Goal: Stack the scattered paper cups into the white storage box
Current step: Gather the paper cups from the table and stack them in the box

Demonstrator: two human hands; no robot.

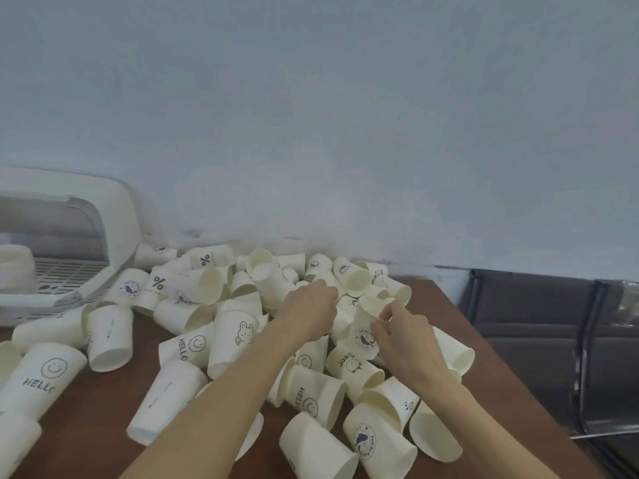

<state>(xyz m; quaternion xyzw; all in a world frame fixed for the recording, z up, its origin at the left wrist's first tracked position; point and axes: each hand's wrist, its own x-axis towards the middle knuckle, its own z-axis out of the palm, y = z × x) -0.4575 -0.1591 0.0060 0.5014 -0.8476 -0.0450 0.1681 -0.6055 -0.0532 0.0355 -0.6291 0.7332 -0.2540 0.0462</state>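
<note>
Paper cups [242, 326] strewn over bench [96, 402]; my right hand [401, 335] pinches whale-print cup [367, 326], left hand [309, 311] curled into pile, grip unclear. Next: nest, carry to white storage box [114, 216] far left.

Dozens of white paper cups [238, 333], printed with smiley faces, bears and percent signs, lie tipped in a loose heap across the brown desk [103, 402]. At the far left stands the white storage box [114, 216], open, holding a cup stack [15, 267].
</note>
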